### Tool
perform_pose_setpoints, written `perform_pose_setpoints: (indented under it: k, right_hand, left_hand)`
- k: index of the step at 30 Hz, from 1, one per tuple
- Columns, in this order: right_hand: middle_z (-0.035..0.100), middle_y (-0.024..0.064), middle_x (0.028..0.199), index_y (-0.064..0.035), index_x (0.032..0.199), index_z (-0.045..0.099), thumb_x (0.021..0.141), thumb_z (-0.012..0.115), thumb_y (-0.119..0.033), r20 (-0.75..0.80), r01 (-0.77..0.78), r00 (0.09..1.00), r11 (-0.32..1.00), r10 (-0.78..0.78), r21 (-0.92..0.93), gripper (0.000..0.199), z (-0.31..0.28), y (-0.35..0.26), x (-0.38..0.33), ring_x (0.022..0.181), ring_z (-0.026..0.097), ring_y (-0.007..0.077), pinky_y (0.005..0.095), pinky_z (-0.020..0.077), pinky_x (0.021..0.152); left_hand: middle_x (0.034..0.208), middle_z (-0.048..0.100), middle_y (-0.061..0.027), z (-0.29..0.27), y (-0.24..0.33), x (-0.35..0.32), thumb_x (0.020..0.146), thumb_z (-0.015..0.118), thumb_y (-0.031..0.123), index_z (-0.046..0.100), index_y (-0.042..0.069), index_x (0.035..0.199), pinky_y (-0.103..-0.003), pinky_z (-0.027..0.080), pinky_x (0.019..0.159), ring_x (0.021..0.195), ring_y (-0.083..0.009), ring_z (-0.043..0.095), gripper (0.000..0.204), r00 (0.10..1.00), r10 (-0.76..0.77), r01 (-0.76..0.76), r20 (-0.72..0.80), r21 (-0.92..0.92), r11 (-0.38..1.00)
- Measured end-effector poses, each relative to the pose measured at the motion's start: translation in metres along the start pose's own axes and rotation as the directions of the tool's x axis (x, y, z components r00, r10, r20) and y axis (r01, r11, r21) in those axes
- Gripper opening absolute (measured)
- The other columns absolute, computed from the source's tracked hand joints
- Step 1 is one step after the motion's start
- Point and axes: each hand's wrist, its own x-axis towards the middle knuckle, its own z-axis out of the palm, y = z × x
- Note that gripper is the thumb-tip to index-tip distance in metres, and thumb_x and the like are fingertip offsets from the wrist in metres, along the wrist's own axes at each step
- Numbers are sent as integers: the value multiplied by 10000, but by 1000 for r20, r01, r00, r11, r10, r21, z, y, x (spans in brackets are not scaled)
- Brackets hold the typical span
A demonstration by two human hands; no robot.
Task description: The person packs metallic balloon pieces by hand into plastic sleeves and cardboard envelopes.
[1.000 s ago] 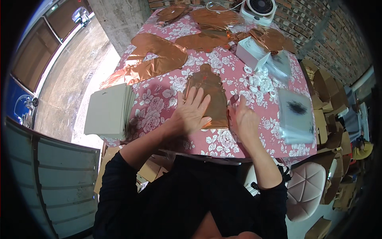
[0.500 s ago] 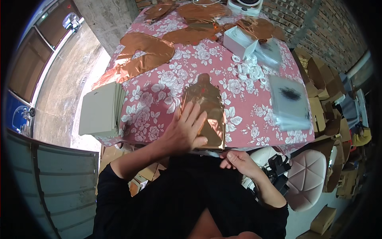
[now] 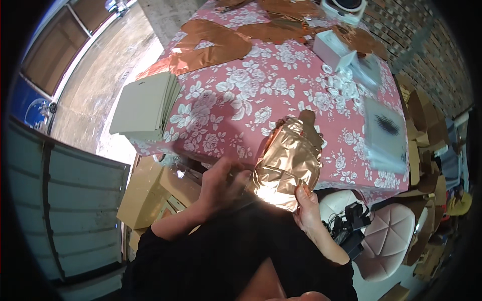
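Observation:
A flat copper-coloured foil balloon (image 3: 286, 168), folded into a packet, is tilted up at the near edge of the table. A rounded brown tab stands out from its top. My right hand (image 3: 307, 205) grips the lower right corner, thumb on the shiny face and fingers behind. Just beside the packet's left edge, my left hand (image 3: 217, 183) is closed with curled fingers. Blur there hides whether it pinches the foil or something else.
A pink floral cloth (image 3: 226, 108) covers the table. Grey-beige cards (image 3: 140, 103) are stacked at the left. Flat copper foil balloons (image 3: 211, 47) lie at the back. White rings (image 3: 341, 83), a white box (image 3: 331, 47) and clear bags (image 3: 384, 133) sit to the right. A padded chair (image 3: 389, 236) stands near right.
The foil packet has been lifted off the cloth and tilted, and my right hand has taken its lower right corner. My left hand has left its face, moved to its left side and closed.

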Motion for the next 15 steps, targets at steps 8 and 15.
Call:
perform_pose_setpoints:
  k: [8, 15]
  right_hand:
    - [644, -26, 937, -74, 987, 659, 956, 634, -244, 85, 60, 995, 990, -50, -126, 174, 6, 5, -9, 810, 564, 44, 231, 464, 720]
    - [686, 22, 1020, -42, 1042, 685, 899, 709, -182, 95, 106, 990, 993, -101, -53, 202, 2, 7, 4, 869, 627, 94, 239, 502, 751]
  left_hand:
    - [882, 690, -77, 20, -22, -16, 845, 718, 13, 582, 14, 836, -246, 507, 669, 767, -108, 637, 137, 872, -436, 489, 221, -401, 774]
    - [844, 680, -39, 21, -39, -21, 822, 730, 19, 596, 26, 798, -228, 476, 714, 773, -80, 606, 136, 791, -456, 609, 408, -588, 532]
